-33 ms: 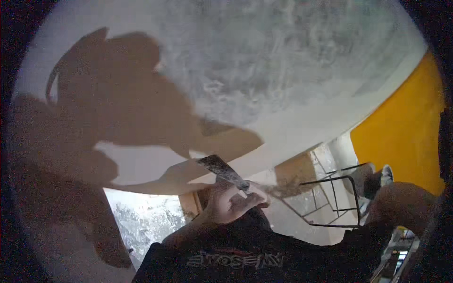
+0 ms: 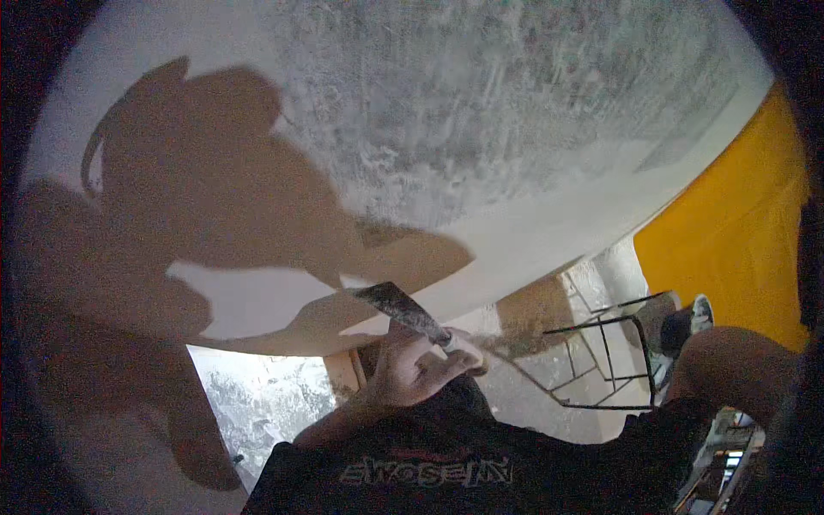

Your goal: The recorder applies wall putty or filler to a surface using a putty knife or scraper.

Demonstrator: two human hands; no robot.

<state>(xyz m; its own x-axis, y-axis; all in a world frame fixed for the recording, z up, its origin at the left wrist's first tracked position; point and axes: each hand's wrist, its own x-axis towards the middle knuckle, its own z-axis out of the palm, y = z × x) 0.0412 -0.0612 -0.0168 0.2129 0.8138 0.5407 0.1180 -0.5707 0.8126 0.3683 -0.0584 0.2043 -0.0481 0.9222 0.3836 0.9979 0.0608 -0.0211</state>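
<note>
My left hand (image 2: 421, 369) is closed around the handle end of a putty knife (image 2: 399, 311) in front of my dark shirt (image 2: 429, 463). Its dusty, grey-smeared blade points up and to the left, with the thumb lying along the near side. Most of the handle is hidden in the fingers. Past the blade rises a pale wall (image 2: 249, 300) with a large grey, streaked patch (image 2: 515, 129) on it; I cannot tell whether the blade touches it. At the right a bare bent limb (image 2: 730, 369), seemingly my right arm, runs toward the dark rim. No right hand shows.
A broad brown shadow covers the wall's left side. A black metal frame (image 2: 639, 343) stands at lower right over a tiled floor (image 2: 532, 378), near a shoe (image 2: 699, 313). An orange surface (image 2: 721, 232) borders the wall at right. A white-splattered surface (image 2: 266, 403) shows at lower left.
The shadow on the wall has slid slightly left. My left hand keeps the same grip on the putty knife.
</note>
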